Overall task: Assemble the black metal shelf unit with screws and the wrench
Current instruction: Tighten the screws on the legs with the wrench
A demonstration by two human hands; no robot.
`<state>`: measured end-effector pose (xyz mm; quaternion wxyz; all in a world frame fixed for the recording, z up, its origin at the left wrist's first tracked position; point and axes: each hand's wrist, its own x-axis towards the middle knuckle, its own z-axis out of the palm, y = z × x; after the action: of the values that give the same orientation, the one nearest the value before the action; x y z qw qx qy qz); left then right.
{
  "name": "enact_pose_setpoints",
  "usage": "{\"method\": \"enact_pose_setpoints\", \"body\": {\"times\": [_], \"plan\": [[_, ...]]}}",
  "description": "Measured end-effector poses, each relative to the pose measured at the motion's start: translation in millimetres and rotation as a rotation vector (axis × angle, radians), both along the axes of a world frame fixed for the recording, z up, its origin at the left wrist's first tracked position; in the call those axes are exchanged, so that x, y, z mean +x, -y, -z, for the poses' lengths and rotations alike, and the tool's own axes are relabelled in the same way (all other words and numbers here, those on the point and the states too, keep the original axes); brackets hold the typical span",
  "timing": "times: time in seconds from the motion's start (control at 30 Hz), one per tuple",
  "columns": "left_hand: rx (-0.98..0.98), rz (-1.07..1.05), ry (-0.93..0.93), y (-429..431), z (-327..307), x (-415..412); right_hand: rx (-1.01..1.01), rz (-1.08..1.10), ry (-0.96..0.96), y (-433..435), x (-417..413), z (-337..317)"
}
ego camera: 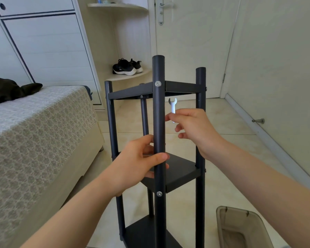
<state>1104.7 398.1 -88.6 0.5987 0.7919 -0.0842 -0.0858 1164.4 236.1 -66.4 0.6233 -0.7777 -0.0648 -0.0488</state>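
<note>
Left of the front post (pixel 158 113) lies one bed (pixel 43 122) with one dark garment (pixel 7 90) on it. Beyond it, one pair of shoes (pixel 127 67) sits on a corner shelf. The black shelf unit (pixel 181 173) stands upright on the floor, with four posts and three shelves. My left hand (pixel 134 167) wraps its grip round the front post, between the upper screw (pixel 157 83) and the lower screw (pixel 159 193). Just right of the post, my right hand (pixel 195 127) pinches one pale wrench (pixel 173 104) in its grip, the open end up and not touching the post. Lower right of the post stands one bin (pixel 254 219).
</note>
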Motion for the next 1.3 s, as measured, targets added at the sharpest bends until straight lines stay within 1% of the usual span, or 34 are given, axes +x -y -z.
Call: {"method": "enact_pose_setpoints", "body": {"times": [0.2,0.4,0.67,0.83,1.03,1.3], "plan": [[0.012,0.030,0.010,-6,-2,-3,0.012,-0.019,-0.031,-1,4,-1],[0.014,0.036,0.010,-10,-2,-6,0.059,-0.026,0.000,-3,11,3],[0.037,0.002,-0.004,-20,-7,-2,-0.031,-0.083,-0.002,-14,12,-4],[0.060,0.017,-0.004,-23,-8,-1,0.038,-0.141,-0.009,-24,10,-11],[0.091,0.032,0.016,-24,-8,0,0.125,-0.099,0.031,-32,6,-14],[0.104,0.034,0.025,-25,-7,5,0.134,-0.065,0.078,-32,7,-11]]}}
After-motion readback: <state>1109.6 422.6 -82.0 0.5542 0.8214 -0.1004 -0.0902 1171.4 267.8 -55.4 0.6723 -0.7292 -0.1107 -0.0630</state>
